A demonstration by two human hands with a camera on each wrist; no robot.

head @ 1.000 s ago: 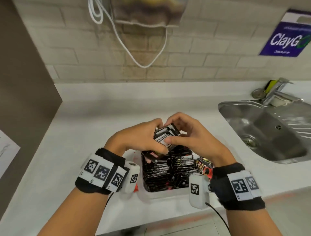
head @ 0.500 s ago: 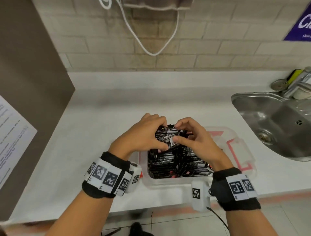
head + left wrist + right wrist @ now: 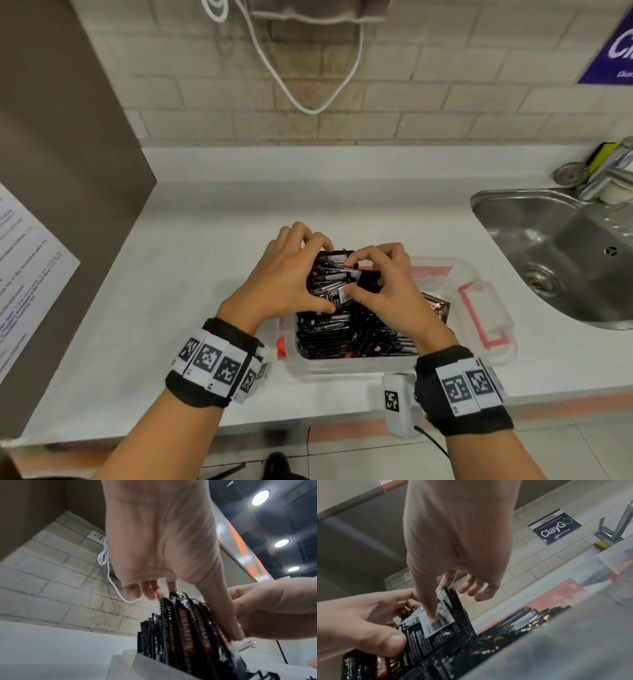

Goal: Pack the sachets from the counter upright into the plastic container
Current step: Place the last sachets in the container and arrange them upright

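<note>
Office pantry, steel sink (image 3: 561, 260), white counter (image 3: 212, 240), clean-up sign (image 3: 554, 526)

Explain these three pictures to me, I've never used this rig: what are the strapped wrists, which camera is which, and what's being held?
No machine here: a person works bare-handed, with marker bands and small cameras strapped to both wrists. The wide picture comes from a head camera looking down at the counter. The other two look along each hand from its wrist.

On the counter stands a clear container, already packed with black sachets on edge. Its lid lies beside it on the right, with one loose sachet on the lid. A sink is further right.

The left hand and right hand together grip a bundle of sachets at the container's far end; the fingers pinch it from both sides.
</note>
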